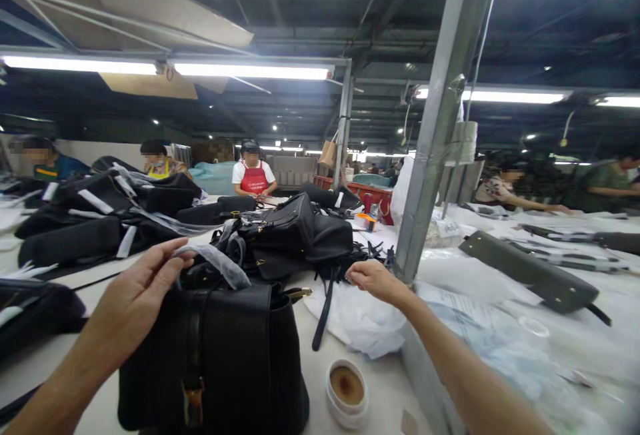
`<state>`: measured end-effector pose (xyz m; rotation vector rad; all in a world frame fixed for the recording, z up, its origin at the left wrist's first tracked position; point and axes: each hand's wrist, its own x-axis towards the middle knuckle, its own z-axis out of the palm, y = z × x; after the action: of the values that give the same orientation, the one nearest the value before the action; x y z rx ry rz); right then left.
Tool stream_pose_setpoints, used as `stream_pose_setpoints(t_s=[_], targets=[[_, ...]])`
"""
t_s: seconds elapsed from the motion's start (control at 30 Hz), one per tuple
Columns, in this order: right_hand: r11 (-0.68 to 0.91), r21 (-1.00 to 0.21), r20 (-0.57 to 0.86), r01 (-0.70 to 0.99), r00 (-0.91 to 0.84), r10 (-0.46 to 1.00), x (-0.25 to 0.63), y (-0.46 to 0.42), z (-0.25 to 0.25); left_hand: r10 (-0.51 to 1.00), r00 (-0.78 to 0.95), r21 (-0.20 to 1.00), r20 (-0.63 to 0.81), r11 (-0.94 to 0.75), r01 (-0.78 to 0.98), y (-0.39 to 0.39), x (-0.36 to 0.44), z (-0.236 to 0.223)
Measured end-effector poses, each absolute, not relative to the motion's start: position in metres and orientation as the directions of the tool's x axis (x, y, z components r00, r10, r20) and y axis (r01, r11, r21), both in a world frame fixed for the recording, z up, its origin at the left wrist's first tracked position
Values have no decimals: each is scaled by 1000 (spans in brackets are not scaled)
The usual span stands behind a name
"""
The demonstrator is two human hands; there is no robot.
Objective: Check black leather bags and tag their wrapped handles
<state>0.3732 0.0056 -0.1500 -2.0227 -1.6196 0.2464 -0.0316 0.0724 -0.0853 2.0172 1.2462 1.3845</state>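
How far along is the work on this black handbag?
Bags piled far left already show white tags. In hand: the left hand touches grey plastic film on a black handbag; the right hand reaches toward a black strap. Still waiting: the black bags heaped ahead.

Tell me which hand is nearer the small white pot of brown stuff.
Right. The right hand is beyond the white pot, not touching it. The left hand is farther off to its left, above the black leather handbag.
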Motion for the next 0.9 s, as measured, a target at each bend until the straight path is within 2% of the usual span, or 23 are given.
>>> stream_pose_setpoints(t_s=[0.23, 0.4, 0.57, 0.67, 0.77, 0.9], targets=[[-449, -242, 67, 860, 476, 877, 382, 81, -208, 855, 125, 774, 504, -511, 373, 77, -39, -92], [-488, -193, 27, 851, 502, 864, 398, 93, -220, 869, 138, 812, 475, -494, 310, 77, -41, -89], [-425, -318, -6, 848, 446, 895, 425, 85, -195, 869, 157, 830, 469, -494, 260, 81, -41, -88], [-347, -452, 100, 821, 433, 896, 434, 71, -170, 856, 195, 826, 478, -514, 232, 85, -42, -89], [-180, -623, 267, 761, 423, 866, 427, 50, -140, 835, 268, 817, 481, -537, 209, 86, -42, -86], [163, -803, 430, 573, 368, 824, 387, 17, -90, 773, 408, 793, 486, -586, 165, 83, -40, -73]])
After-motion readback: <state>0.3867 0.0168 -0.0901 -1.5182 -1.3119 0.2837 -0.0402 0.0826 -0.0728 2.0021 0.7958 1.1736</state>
